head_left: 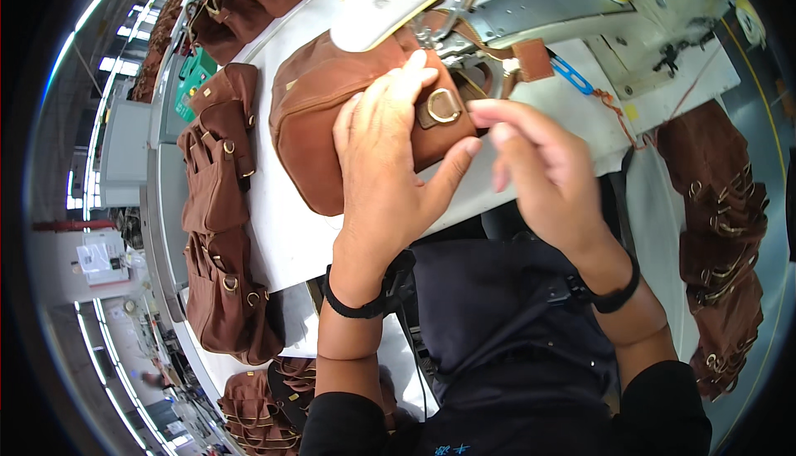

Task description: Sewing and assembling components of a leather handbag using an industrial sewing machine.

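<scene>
A brown bag point(311, 108) lies on its side on the white tabletop, its mouth turned toward a sewing machine point(531, 15). Spread flat across it, my left hand point(383, 141) presses on its side, thumb stretched along the lower edge. Beside that hand, a leather tab with a gold D-ring point(444, 106) sits at the bag's end. My right hand point(547, 170) is at the bag's right edge, slightly blurred. Its index finger points at the edge, thumb apart from it, other fingers curled. Whether the fingertip touches the bag I cannot tell.
Brown bags point(217, 166) line the left edge, with more bags point(717, 232) hanging at the right. A blue plastic tool point(572, 75) on an orange cord and a leather patch point(532, 60) lie by the machine. A green box point(195, 83) stands at the far left.
</scene>
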Available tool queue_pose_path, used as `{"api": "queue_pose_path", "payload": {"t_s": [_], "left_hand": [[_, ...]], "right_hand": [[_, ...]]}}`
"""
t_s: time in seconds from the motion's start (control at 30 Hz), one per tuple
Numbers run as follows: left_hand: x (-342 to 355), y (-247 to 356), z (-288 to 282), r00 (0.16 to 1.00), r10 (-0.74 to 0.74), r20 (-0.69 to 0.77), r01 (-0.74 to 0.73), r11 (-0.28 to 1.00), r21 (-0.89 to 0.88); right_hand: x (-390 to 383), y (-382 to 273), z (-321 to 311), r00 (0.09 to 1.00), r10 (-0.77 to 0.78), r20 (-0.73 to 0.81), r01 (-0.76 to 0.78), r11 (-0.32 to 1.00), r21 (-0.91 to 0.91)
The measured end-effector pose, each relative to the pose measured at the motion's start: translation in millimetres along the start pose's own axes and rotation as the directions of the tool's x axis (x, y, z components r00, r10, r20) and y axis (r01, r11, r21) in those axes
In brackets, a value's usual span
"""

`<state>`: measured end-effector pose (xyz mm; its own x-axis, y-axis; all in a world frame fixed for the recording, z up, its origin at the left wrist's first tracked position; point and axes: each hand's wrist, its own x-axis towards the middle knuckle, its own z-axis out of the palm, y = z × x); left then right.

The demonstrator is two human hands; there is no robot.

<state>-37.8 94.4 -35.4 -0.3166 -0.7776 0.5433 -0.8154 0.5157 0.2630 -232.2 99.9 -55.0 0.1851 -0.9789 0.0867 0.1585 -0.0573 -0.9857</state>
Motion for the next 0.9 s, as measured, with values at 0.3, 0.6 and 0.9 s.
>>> {"api": "queue_pose_path", "payload": {"t_s": [0.3,0.6,0.9], "left_hand": [[-7,2,13,0.994,-0.075,-0.078,0.069,0.995,-0.074],[-6,6,13,0.985,-0.157,-0.072,0.140,0.971,-0.196],[-5,5,22,0.977,-0.157,-0.147,0.135,0.980,-0.146]], "right_hand": [[31,-5,11,0.977,0.077,0.200,-0.144,0.927,0.345],[32,-12,10,0.980,0.083,0.180,-0.143,0.925,0.351],[34,-12,4,0.970,0.157,0.188,-0.212,0.922,0.323]]}}
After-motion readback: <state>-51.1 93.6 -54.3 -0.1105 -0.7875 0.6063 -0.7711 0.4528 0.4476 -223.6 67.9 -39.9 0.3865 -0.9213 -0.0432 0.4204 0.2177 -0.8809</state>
